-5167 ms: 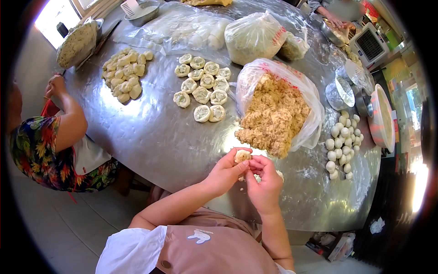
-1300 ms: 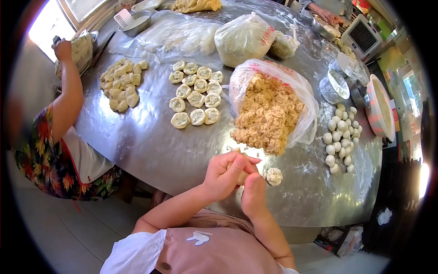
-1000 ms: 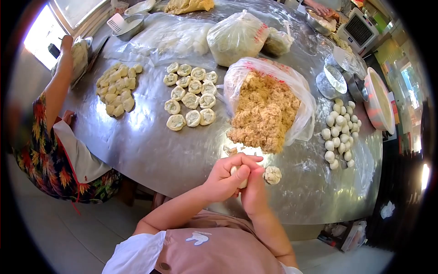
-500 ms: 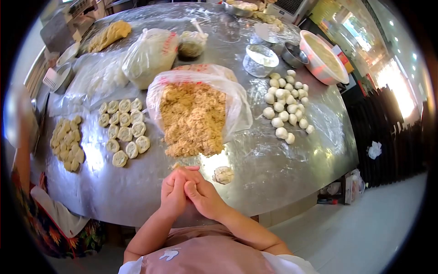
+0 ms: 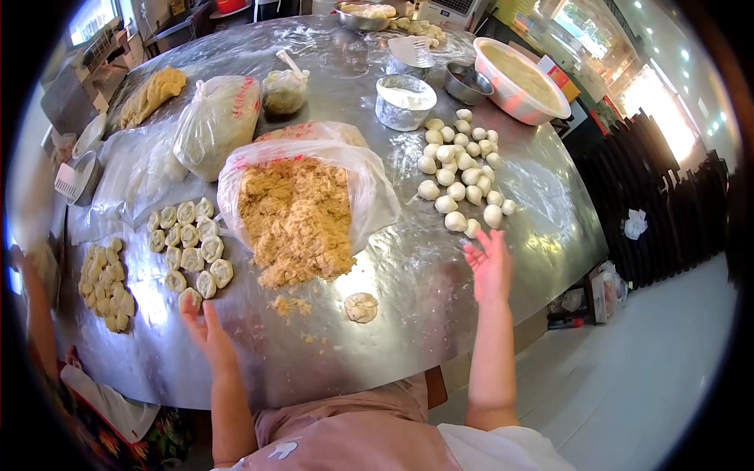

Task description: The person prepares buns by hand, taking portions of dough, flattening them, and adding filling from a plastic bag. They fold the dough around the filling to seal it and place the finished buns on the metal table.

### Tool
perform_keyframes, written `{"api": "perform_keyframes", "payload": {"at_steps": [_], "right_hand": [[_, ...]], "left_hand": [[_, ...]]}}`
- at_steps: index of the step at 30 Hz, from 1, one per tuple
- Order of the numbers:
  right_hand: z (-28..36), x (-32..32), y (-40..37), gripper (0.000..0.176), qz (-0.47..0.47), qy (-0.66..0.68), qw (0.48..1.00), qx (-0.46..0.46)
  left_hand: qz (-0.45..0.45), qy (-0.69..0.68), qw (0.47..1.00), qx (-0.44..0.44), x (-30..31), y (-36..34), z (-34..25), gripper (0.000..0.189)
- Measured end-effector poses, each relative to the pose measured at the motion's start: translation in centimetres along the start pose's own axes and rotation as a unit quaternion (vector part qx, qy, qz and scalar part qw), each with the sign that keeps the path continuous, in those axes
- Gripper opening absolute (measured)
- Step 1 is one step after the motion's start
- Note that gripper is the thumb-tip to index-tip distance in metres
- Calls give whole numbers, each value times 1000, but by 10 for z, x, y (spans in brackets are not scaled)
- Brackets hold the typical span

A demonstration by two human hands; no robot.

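My left hand [image 5: 207, 334] is over the table at the left, its thumb and a finger apart. Its fingertips are right at the lowest flattened, swirl-topped dough piece [image 5: 189, 298] of a group. On the right, my right hand [image 5: 492, 267] reaches out with fingers spread, just below a cluster of white dough balls [image 5: 463, 166]. Between the hands lies a single lumpy dough piece [image 5: 361, 308]. Behind it, crumbly golden-brown filling [image 5: 294, 216] spills from an open plastic bag [image 5: 369, 196] onto the metal table [image 5: 393, 353].
Flat dough pieces [image 5: 107, 286] lie at far left near another person's arm [image 5: 38, 314]. Farther back are a tied plastic bag [image 5: 216, 129], a yellow dough slab [image 5: 154, 96], a flour tub [image 5: 404, 102], a dark bowl [image 5: 467, 85] and a big basin [image 5: 522, 82].
My hands, clasped together earlier before the filling, have parted: the left went to the dough pieces, the right to the dough balls. Crumbs now show where they were. The view has shifted right.
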State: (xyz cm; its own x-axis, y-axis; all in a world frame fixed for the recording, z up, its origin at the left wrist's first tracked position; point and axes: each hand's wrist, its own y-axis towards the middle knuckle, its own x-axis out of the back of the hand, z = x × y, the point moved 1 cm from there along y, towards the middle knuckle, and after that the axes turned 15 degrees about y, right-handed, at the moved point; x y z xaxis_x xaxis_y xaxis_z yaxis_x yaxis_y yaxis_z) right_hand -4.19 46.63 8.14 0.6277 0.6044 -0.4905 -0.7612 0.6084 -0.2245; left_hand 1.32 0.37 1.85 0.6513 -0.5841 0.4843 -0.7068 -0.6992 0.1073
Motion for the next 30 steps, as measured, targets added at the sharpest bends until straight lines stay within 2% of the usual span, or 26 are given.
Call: {"api": "perform_keyframes", "payload": {"at_steps": [2, 3, 4, 6, 7, 8, 10, 11, 12, 13, 14, 15, 16, 18, 20, 21, 24, 25, 28, 29, 30], "right_hand": [[-16, -6, -14, 51, 32, -57, 998, -26], [-30, -6, -21, 46, 58, -63, 995, -42], [-40, -16, -36, 42, 69, -101, 991, -59], [-61, -37, -71, 36, 150, -218, 964, -7], [-71, -48, -91, 33, 199, -268, 943, 4], [-84, -54, -105, 31, 286, -302, 907, 62], [-88, -83, -135, 35, 398, -351, 846, 47], [-97, -91, -141, 38, 433, -390, 807, 92], [-107, -98, -147, 40, 472, -423, 762, 133], [-120, -101, -150, 44, 479, -439, 746, 146], [-133, -106, -153, 48, 489, -452, 728, 159], [-139, -112, -157, 51, 494, -457, 724, 150], [-146, -118, -160, 53, 491, -462, 716, 178], [-155, -128, -166, 49, 478, -495, 698, 198], [-170, -134, -165, 37, 462, -518, 675, 251], [-175, -136, -160, 26, 477, -508, 677, 237], [-169, -130, -155, 19, 494, -520, 686, 123], [-165, -125, -152, 22, 504, -529, 673, 114], [-135, -121, -155, 28, 454, -495, 738, 68], [-122, -125, -158, 35, 432, -520, 736, 35], [-121, -124, -156, 35, 443, -527, 723, 59]], "left_hand": [[-132, 209, 964, -91, 5, 17, 7, 53], [-178, 271, 944, -66, 3, 28, 21, 55], [-136, 315, 939, -22, 4, 36, 23, 55], [-47, 403, 911, 69, 7, 47, 26, 55], [-88, 411, 907, -5, 5, 50, 37, 48], [-62, 377, 924, 5, 7, 51, 35, 46], [-14, 309, 951, 29, 13, 53, 27, 43], [-33, 274, 961, -5, 13, 50, 24, 36], [-16, 243, 970, -13, 14, 52, 31, 35], [-74, 267, 958, -75, 12, 50, 43, 31], [-69, 199, 973, -90, 13, 46, 42, 26], [-60, 194, 978, -50, 17, 39, 29, 24], [-35, 162, 986, -9, 23, 35, 25, 24], [-28, 7, 998, 49, 30, 29, 27, 22], [42, -188, 966, 174, 41, 25, 23, 22], [78, -287, 927, 229, 45, 24, 19, 22], [139, -380, 870, 281, 58, 17, 9, 25], [171, -416, 843, 295, 62, 15, 8, 26], [218, -506, 761, 342, 67, 13, -7, 27], [235, -523, 743, 345, 64, 12, -8, 28], [253, -540, 724, 346, 60, 12, -9, 28]]}}
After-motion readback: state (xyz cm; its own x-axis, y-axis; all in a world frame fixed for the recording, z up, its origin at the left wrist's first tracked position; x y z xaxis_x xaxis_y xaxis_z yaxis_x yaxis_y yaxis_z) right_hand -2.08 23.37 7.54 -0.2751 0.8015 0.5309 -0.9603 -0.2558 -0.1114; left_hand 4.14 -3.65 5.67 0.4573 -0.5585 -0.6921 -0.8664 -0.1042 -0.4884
